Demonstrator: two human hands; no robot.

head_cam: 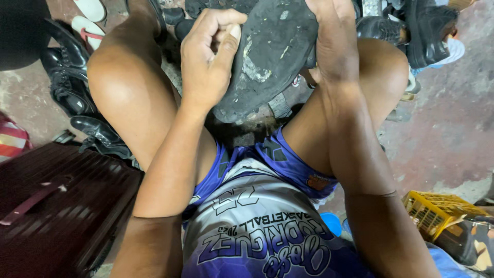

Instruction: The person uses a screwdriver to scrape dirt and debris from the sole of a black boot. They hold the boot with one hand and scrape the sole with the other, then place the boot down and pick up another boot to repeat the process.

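**One worn shoe, two hands, sole turned up**

One shoe (272, 56) is in hand, held between the person's knees with its sole facing the camera. Two hands work on it. The left hand (208, 59) lies against the sole's left edge, fingers curled together and the thumb pressed flat on the rubber. The right hand (334, 44) is clamped around the shoe's right side, fingers hidden behind it.

The sole is dark grey to black, scuffed and dusty, with pale patches where the surface has flaked or dried glue shows near the middle. Its lower end looks ragged and chipped.

Around the legs: at least three black leather shoes (67, 72) lie on the floor to the left, two white sandals (87, 18) near the top-left corner, more dark shoes (427, 31) at top right. One yellow plastic crate (437, 211) sits at lower right, and one dark slatted wooden bench (62, 206) at lower left.
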